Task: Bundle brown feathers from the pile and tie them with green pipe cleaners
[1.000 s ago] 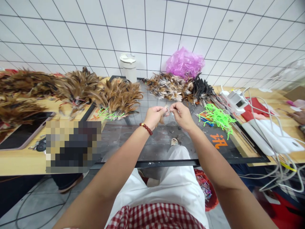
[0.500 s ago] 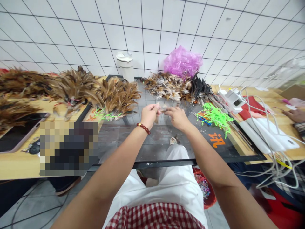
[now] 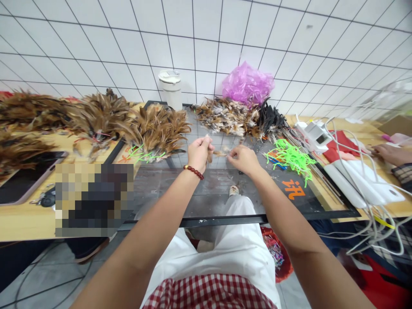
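Note:
My left hand [image 3: 198,153], with a red bead bracelet [image 3: 193,171] at the wrist, is closed in a pinch over the glass tabletop [image 3: 180,184]. A brownish feather tip shows below its fingers. My right hand [image 3: 243,159] pinches a small pale-brown feather [image 3: 222,153] by one end, and it points toward the left hand. A gap parts the two hands. Beyond them lie a pile of mottled brown-and-white feathers [image 3: 223,116] and a bunch of black feathers [image 3: 272,116]. Brown feathers [image 3: 159,128] tied with green string are heaped at the left.
Bright green strings [image 3: 291,156] lie right of my hands, near white cables and a charger [image 3: 317,134]. A white lidded cup [image 3: 171,88] and a pink plastic bag [image 3: 247,83] stand by the tiled wall. Another person's hand [image 3: 391,153] rests far right. A phone [image 3: 28,178] lies left.
My hands have drawn apart: the left moved slightly left and up, the right a little right. The feather in the right hand now shows in the gap between them.

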`<state>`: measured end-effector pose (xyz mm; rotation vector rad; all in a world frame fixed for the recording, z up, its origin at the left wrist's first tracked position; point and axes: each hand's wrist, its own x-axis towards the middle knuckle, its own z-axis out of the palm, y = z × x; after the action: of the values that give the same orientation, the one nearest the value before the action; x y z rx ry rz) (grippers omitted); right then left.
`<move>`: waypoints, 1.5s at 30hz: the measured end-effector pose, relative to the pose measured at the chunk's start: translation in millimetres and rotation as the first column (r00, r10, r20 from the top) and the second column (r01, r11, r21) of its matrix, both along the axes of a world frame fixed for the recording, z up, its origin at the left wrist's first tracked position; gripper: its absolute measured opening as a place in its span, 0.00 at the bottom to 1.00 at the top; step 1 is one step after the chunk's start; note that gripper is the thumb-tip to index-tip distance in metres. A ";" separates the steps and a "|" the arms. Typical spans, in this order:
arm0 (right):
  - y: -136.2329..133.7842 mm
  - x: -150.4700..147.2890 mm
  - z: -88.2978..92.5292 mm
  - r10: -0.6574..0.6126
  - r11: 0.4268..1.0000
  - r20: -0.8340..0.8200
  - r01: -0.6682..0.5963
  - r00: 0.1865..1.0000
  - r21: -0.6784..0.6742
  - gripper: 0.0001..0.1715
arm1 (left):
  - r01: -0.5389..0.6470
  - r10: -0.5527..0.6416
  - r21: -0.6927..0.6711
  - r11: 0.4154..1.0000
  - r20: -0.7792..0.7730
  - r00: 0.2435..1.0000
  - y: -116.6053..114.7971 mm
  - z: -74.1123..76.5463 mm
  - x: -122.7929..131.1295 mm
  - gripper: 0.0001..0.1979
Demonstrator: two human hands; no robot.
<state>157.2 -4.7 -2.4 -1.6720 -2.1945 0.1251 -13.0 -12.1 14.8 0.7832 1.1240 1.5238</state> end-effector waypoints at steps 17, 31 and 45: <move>-3.3 -8.0 9.5 0.285 0.952 -0.529 -0.171 0.800 0.254 0.16 | 0.305 -0.279 0.023 0.952 -0.340 0.898 -9.0 -7.3 9.5 0.12; 0.8 -14.6 7.2 0.123 0.966 -0.846 -0.258 0.519 -0.018 0.15 | 0.359 -0.319 0.101 0.928 -0.282 0.905 -11.1 -4.6 10.8 0.11; -10.0 -14.0 19.8 0.343 0.939 -0.660 -0.217 0.669 0.267 0.10 | 0.370 -0.325 0.071 0.926 -0.347 0.880 -14.9 0.1 9.4 0.13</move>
<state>143.2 -14.6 17.4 -0.9356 -1.7683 0.5508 -3.6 -27.0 14.9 1.2996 1.0518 1.1968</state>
